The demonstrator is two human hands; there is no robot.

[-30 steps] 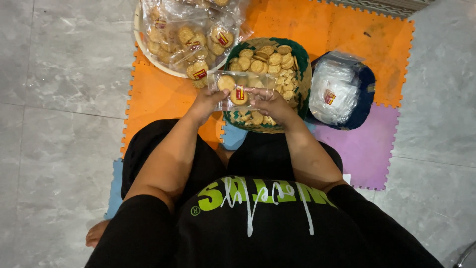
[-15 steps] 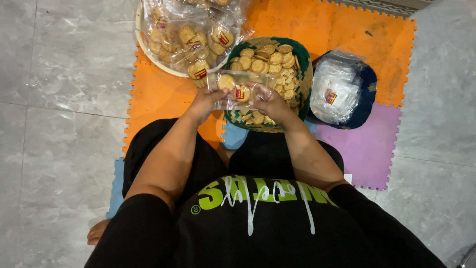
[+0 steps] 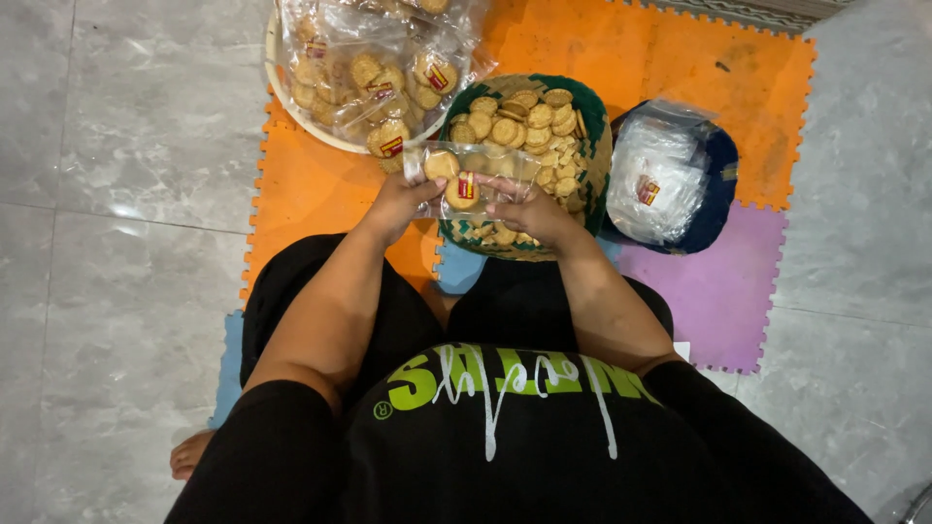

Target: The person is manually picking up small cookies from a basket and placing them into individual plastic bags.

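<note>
Grey marble floor (image 3: 126, 194), orange foam mat (image 3: 320, 189), purple tile (image 3: 723, 301)

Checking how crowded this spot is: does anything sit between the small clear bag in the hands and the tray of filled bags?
Nothing visible does. The left hand and right hand hold the small clear bag over the woven basket of biscuits. The tray of filled bags lies just beyond on the left, with only bare orange mat between.

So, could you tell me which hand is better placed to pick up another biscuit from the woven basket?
Probably the right hand: it sits directly over the woven basket of biscuits, while the left hand grips the clear bag at its far edge, off the basket.
</note>
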